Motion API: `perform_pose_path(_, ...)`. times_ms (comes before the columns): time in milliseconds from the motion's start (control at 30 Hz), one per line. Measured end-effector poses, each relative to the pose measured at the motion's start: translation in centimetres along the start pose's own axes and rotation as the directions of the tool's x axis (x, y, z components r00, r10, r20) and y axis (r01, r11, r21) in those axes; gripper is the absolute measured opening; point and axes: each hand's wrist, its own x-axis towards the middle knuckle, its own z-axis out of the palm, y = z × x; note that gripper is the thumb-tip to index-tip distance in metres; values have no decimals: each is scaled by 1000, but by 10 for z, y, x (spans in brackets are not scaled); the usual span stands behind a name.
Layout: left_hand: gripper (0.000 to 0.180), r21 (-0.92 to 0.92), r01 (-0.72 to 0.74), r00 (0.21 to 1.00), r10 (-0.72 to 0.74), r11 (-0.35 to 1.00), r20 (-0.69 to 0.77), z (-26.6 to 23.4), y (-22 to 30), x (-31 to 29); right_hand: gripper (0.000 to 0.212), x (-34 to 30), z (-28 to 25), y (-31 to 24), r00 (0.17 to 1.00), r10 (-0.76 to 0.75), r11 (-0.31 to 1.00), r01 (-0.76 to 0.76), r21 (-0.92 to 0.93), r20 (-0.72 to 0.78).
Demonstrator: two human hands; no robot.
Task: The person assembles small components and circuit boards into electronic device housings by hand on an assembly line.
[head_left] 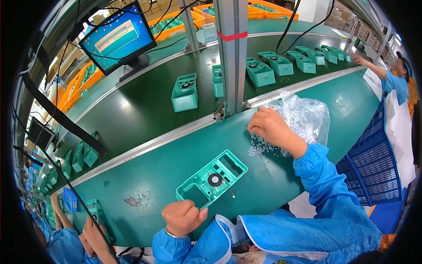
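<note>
A green plastic housing (203, 187) lies tilted on the bench in front of me, with a round black fan (215, 179) set in it and a short cable with a small plug at its end. My left hand (182, 218) is curled into a fist against the housing's near left corner; whatever its fingers hold is hidden. Further right, my right hand (272, 127) reaches over a pile of small translucent pieces (259, 146) with fingertips pinched together at the pile's edge. What is in that pinch cannot be made out. Beside it lies a clear plastic bag (307, 116).
Several green housings (184, 92) stand on the dark conveyor (140, 105) beyond a metal post (233, 57). Small bits (140, 200) lie on the bench's left. A monitor (116, 37) stands at the back, a blue crate (371, 158) at right. Co-workers' hands (94, 233) show at both sides.
</note>
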Motion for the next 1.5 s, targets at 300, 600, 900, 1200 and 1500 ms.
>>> perform_pose_path(300, 39, 12, 0, 1000, 0, 1000, 9, -2, 1, -2, 5, 1, -1, -2, 999, 20, 999, -20, -27, 35)
perform_pose_path(600, 39, 15, -4, 1000, 4, 1000, -2, 0, 0, 0, 3, 3, -1, -7, 999, -22, 995, 25, -97, 35)
perform_pose_path(900, 38, 1, -5, 1000, 5, 1000, -22, 0, -1, -1, 6, 10, 1, -16, 999, -39, 995, 41, -92, 27)
perform_pose_path(1200, 39, -7, -1, 999, 1, 1000, -38, 2, -1, -2, 7, 4, 1, -10, 999, -34, 998, 32, -54, -29)
perform_pose_path(1500, 40, -7, 12, 1000, -12, 1000, -13, -1, -1, 0, 7, 8, 2, -14, 999, -38, 997, 37, -63, -12)
